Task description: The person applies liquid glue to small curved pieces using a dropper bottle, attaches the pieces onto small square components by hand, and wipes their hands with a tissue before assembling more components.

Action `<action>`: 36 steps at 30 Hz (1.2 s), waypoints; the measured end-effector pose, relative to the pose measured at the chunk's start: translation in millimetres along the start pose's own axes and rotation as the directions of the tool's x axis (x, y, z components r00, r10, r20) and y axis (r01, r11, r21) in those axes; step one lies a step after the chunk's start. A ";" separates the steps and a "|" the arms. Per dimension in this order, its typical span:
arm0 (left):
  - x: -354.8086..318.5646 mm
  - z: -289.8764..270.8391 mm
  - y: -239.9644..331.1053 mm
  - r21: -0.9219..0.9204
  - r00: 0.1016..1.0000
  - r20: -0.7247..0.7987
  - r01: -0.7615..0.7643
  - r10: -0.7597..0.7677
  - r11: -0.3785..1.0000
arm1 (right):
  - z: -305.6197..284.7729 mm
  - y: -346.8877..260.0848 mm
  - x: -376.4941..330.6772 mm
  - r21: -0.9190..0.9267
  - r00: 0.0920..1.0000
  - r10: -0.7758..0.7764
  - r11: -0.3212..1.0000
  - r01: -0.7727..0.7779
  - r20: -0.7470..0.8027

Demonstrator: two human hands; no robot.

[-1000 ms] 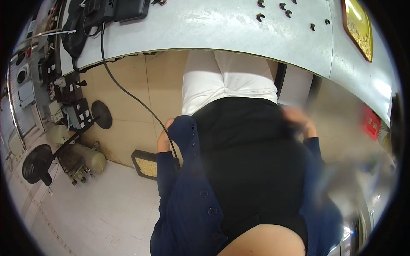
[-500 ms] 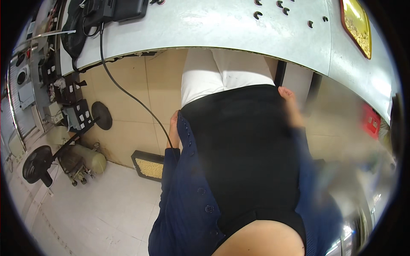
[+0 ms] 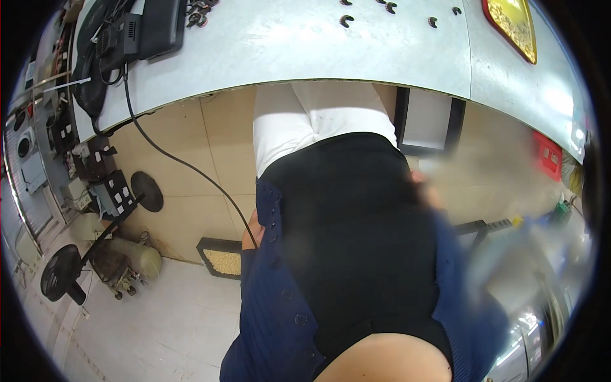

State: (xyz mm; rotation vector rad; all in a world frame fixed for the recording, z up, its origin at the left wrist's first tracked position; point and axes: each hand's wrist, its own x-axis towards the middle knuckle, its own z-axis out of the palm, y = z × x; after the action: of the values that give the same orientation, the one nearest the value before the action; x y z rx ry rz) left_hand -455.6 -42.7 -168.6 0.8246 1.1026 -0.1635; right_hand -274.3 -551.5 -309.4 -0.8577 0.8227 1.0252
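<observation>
At my left side, my left hand (image 3: 252, 230) hangs beside the dark blue cardigan (image 3: 270, 299), its fingers hidden. A black cable (image 3: 184, 164) runs down past this hand; I cannot tell whether they touch. My right hand (image 3: 425, 186) is at the right side of my black top (image 3: 356, 223), near its hem and above my white trousers (image 3: 324, 114). Blur hides its fingers and anything in them. Both hands are below the pale table (image 3: 286, 57), away from the small dark horseshoe-shaped pieces (image 3: 346, 21) lying on it.
Black equipment (image 3: 119, 43) occupies the table's left end. A yellow tray (image 3: 533, 57) of pale granules stands far right. Below are a black fan (image 3: 60, 272), a tank (image 3: 143, 258), a dark box of pale granules (image 3: 202, 256), a black frame (image 3: 455, 121) and a red container (image 3: 546, 158).
The view has shifted, so the table items appear farther left. My right hand has gone from the top's hem down to my side, and more of the black frame shows.
</observation>
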 end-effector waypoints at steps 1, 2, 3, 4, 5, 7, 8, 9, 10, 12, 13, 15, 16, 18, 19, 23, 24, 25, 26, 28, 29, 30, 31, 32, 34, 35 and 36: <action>-2.9 0.1 -2.2 0.019 1.000 0.001 0.007 -0.007 1.000 | -4.9 6.3 12.1 0.043 0.999 0.013 0.999 -0.011 -0.032; -3.8 -0.1 -2.8 0.038 1.000 0.006 0.013 -0.013 0.999 | -9.3 11.5 22.8 0.086 0.998 0.022 0.996 -0.016 -0.065; -4.0 -0.2 -2.9 0.058 1.000 0.014 0.020 -0.021 0.998 | -14.0 17.3 30.8 0.130 0.995 0.031 0.991 -0.018 -0.099; -3.2 -2.2 -3.6 0.074 0.999 0.017 0.027 -0.028 0.997 | -17.1 23.6 37.9 0.172 0.990 0.044 0.985 -0.021 -0.132; -2.2 -3.4 -2.7 0.093 0.999 0.023 0.032 -0.035 0.995 | -28.5 25.1 40.0 0.214 0.985 0.057 0.977 -0.021 -0.163; -1.8 -11.5 -0.6 0.141 1.000 0.011 0.021 -0.023 0.990 | 32.0 -4.8 37.2 -0.002 0.998 0.026 1.000 -0.026 0.059; -1.2 -15.3 -1.0 0.160 1.000 0.010 0.016 -0.018 0.987 | 69.8 -30.1 29.1 -0.220 0.964 0.034 0.975 0.026 0.264; -3.7 -21.2 -0.7 0.179 1.000 0.009 0.018 -0.020 0.984 | 89.9 -48.1 21.2 -0.219 0.964 0.033 0.975 0.027 0.265; -4.7 -27.5 1.7 0.199 1.000 0.007 0.024 -0.026 0.980 | 106.8 -64.6 16.7 -0.339 0.955 0.051 0.939 0.053 0.291; 2.0 -59.9 5.0 0.293 1.000 -0.019 -0.014 0.021 0.956 | 113.9 -81.5 24.3 -0.450 0.945 0.067 0.888 0.090 0.320; 9.4 -94.1 14.3 0.366 0.997 -0.039 -0.054 0.074 0.929 | 111.3 -90.3 28.2 -0.471 0.946 -0.016 0.864 0.175 0.323; -6.6 -125.5 49.2 0.505 0.940 -0.189 -0.154 0.283 0.849 | 122.3 -110.7 18.4 -0.682 0.970 -0.215 0.693 0.235 0.116; -19.7 -109.9 81.9 0.622 0.867 -0.309 -0.127 0.391 0.773 | 121.8 -119.1 7.5 -0.681 0.967 -0.233 0.692 0.239 0.103; -51.9 -107.5 136.7 0.802 0.708 -0.308 -0.166 0.636 0.574 | 126.9 -136.4 0.6 -0.848 0.888 -0.454 0.438 0.298 0.077; -69.2 -95.0 159.6 0.850 0.557 -0.259 -0.256 0.789 0.460 | 167.7 -145.2 -20.6 -0.852 0.883 -0.463 0.429 0.300 0.078; -101.3 10.4 246.4 0.814 -0.032 -0.011 -0.580 0.999 -0.009 | 268.4 -163.4 -86.7 -0.877 0.945 -0.279 0.393 0.277 0.173; -100.8 37.8 260.9 0.737 -0.124 0.033 -0.667 0.992 -0.108 | 298.4 -165.1 -102.0 -0.892 0.942 -0.226 0.326 0.313 0.249; -96.5 62.0 274.6 0.665 -0.177 0.167 -0.706 0.970 -0.244 | 323.5 -166.8 -115.8 -0.899 0.934 -0.171 0.263 0.351 0.315; -89.0 84.4 288.2 0.567 -0.233 0.291 -0.739 0.928 -0.364 | 345.5 -169.6 -129.7 -0.902 0.935 -0.173 0.257 0.347 0.310; -75.3 125.2 315.4 0.383 -0.285 0.434 -0.800 0.855 -0.461 | 382.0 -176.8 -150.1 -0.704 0.731 -0.175 0.197 0.682 0.659; -65.7 145.2 327.1 0.309 -0.306 0.469 -0.822 0.829 -0.478 | 394.8 -183.6 -158.5 -0.706 0.732 -0.175 0.195 0.681 0.658; -56.0 164.3 336.6 0.232 -0.329 0.506 -0.838 0.798 -0.493 | 405.0 -188.1 -165.0 -0.589 0.621 -0.191 0.198 0.783 0.760; -45.3 183.8 344.3 0.148 -0.340 0.506 -0.871 0.793 -0.468 | 413.3 -189.6 -170.5 -0.461 0.498 -0.211 0.202 0.864 0.841; -27.3 205.5 345.9 0.048 -0.350 0.508 -0.901 0.787 -0.431 | 416.8 -191.9 -168.8 -0.318 0.376 -0.217 0.261 0.912 0.901; -3.2 234.5 342.4 -0.107 -0.274 0.510 -0.961 0.816 -0.256 | 436.8 -190.4 -168.1 -0.021 0.131 -0.236 0.417 0.909 0.963; 11.3 247.6 343.1 -0.072 -0.217 0.551 -0.974 0.806 -0.213 | 448.6 -189.2 -175.1 0.114 0.031 -0.276 0.493 0.863 0.961; 21.5 259.1 341.1 -0.036 -0.159 0.590 -0.985 0.792 -0.170 | 456.6 -187.9 -181.1 0.136 0.004 -0.246 0.549 0.825 0.969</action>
State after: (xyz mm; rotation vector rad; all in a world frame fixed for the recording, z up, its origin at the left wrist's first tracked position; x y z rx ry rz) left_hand -86.4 30.5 37.0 1.8040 -0.3553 0.7597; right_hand -75.5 -264.2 83.7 -0.6830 -0.9423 0.7290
